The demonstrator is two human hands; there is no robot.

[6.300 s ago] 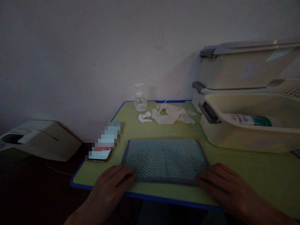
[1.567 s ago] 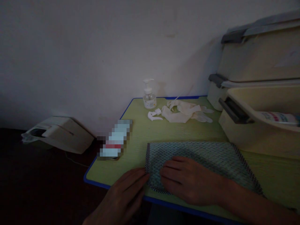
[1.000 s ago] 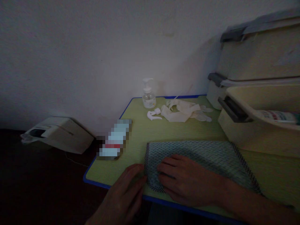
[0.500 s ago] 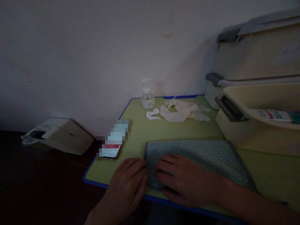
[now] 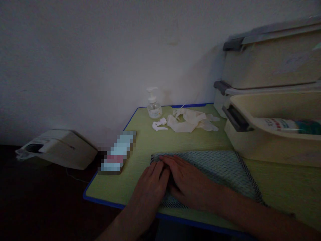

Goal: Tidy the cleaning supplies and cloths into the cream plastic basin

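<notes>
Grained tabletop (image 5: 188, 142) under woven cloth (image 5: 218, 164)

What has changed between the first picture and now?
The right hand has moved left, from the near right corner of the cloth to its left side, beside the left hand, which has moved forward from the near left corner. The cloth has shifted right, toward the bin. The phone, pump bottle and gloves look unmoved.

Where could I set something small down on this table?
Bare green tabletop shows between phone and patterned cloth, between cloth and white glove heap, and between cream tub and right forearm. It's crowded around the pump bottle, and where left hand and right hand lie together over the cloth.
</notes>
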